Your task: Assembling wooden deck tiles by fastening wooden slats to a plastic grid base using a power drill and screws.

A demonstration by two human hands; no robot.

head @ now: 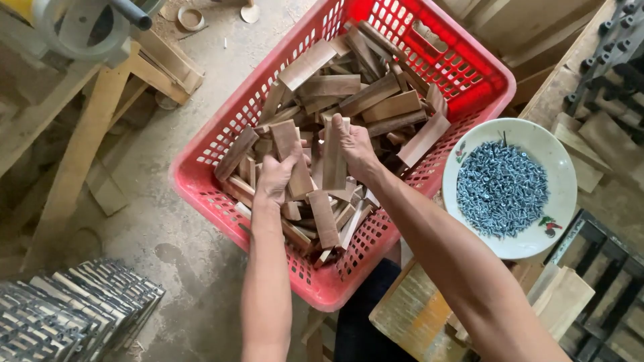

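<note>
While both hands are reaching into the basket, the scene is reading like this:

Step in hand: the person is picking short brown wooden blocks out of the red plastic lattice basket (201,175), which is heaped with such offcuts; this looks like the pick-up stage.

Left hand (274,179): its grip is closing round a flat brown wooden block (292,155) that is standing tilted, its upper end sticking up above the knuckles.

Right hand (355,149): its grip is wrapping a longer pale-brown wooden strip (334,161), held nearly upright; the fingers are probably fully closed, though the block is hiding them.

Where the blocks lie: both held pieces are just beside each other, above the middle of the heap, possibly touching loose pieces below.

Next move calls for: lifting both pieces straight up, clear of the jumbled neighbours, without dragging others along.

Nearby: a white round bowl (560,167) of small grey metal screws (502,189) is sitting just right of the basket.
</note>
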